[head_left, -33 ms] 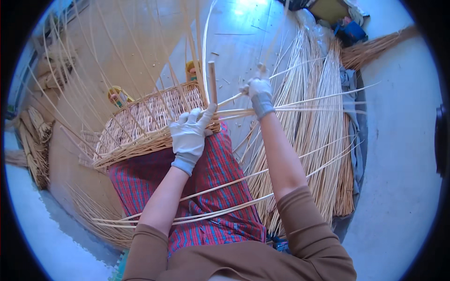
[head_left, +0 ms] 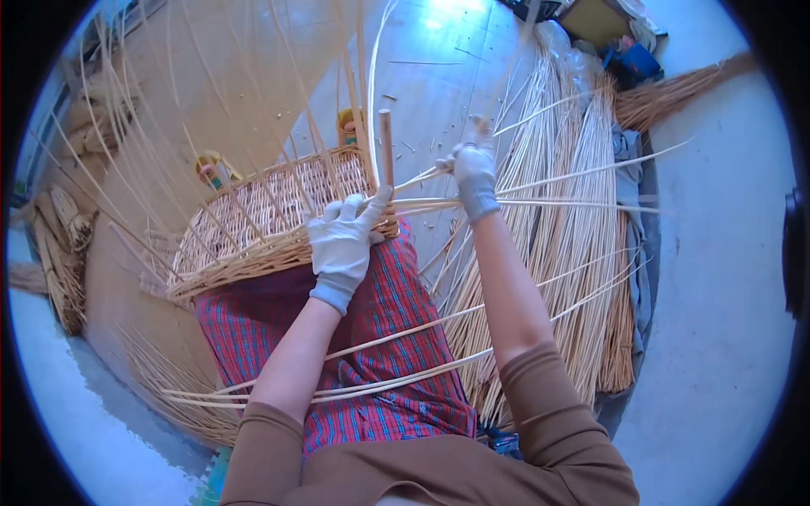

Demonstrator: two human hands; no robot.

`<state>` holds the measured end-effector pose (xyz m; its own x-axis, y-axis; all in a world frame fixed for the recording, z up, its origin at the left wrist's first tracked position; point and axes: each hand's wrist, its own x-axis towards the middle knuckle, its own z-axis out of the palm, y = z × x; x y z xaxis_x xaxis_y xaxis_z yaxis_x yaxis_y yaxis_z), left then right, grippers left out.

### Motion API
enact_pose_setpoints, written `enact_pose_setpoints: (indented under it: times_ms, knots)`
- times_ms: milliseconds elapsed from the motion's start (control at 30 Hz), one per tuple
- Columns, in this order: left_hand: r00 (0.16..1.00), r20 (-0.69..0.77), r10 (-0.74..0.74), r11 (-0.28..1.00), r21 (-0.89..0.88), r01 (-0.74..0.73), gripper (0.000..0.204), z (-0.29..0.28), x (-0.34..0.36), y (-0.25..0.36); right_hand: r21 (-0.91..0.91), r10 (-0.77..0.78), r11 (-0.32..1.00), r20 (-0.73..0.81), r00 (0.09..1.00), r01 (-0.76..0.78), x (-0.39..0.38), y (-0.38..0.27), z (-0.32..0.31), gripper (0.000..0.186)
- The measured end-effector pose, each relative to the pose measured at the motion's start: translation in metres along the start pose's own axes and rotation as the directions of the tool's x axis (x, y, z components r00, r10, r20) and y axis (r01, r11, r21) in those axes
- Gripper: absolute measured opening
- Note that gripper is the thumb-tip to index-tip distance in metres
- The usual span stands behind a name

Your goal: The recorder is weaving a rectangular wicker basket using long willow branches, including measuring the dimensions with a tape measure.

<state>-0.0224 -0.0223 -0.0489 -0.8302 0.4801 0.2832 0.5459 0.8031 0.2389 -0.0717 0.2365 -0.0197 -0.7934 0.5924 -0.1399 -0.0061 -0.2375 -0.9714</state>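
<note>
A partly woven wicker basket [head_left: 270, 198] with tall upright rods stands at the far edge of my lap. My left hand [head_left: 342, 244], in a white glove with a grey cuff, grips its near right corner, thumb against a thick upright stick [head_left: 386, 148]. To the right, my gloved right hand [head_left: 472, 169] is closed on a pale rod [head_left: 419, 178] that runs back to that corner. A blurred brownish piece rises above this hand; I cannot make out what it is. More pale rods [head_left: 426, 203] stretch from the corner, passing by my right wrist.
A checked red cloth [head_left: 388, 312] covers my lap, with loose long rods [head_left: 396, 381] across it. A big heap of rods [head_left: 548, 219] lies on the right. Brown bundles [head_left: 63, 253] lie at the left. Footwear with yellow edges [head_left: 215, 169] shows beyond the basket.
My right hand has shifted slightly to the right, still closed on the rod. The rod ends at the right have swung a little. My left hand stays at the basket corner.
</note>
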Motion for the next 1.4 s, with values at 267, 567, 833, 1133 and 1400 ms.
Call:
enact_pose_setpoints:
  times_ms: [267, 567, 833, 1133, 1400]
  knots:
    - [0.992, 0.119, 0.045, -0.841, -0.531, 0.102, 0.054, 0.047, 0.002, -0.005, -0.370, -0.552, 0.454, 0.597, 0.582, 0.810, -0.183, 0.015, 0.086, 0.041]
    - [0.797, 0.269, -0.541, -0.183, -0.963, 0.200, 0.038, -0.018, -0.025, -0.087, -0.784, 0.145, 0.446, 0.538, 0.830, 0.431, -0.055, -0.022, 0.054, 0.048]
    - [0.936, -0.169, -0.309, 0.647, -0.758, 0.077, 0.043, -0.067, 0.139, -0.022, -0.897, -0.319, 0.164, 0.346, 0.882, 0.411, -0.088, 0.031, 0.070, 0.046]
    - [0.726, -0.568, -0.388, 0.675, -0.711, -0.196, 0.061, -0.116, 0.036, -0.141, -0.937, -0.114, 0.258, 0.211, 0.971, 0.234, -0.064, 0.021, 0.072, 0.035]
    - [0.488, 0.192, -0.851, 0.063, -0.886, 0.459, 0.032, -0.074, -0.150, -0.365, -0.873, -0.364, 0.038, 0.441, 0.820, 0.487, -0.046, 0.010, 0.075, 0.041]
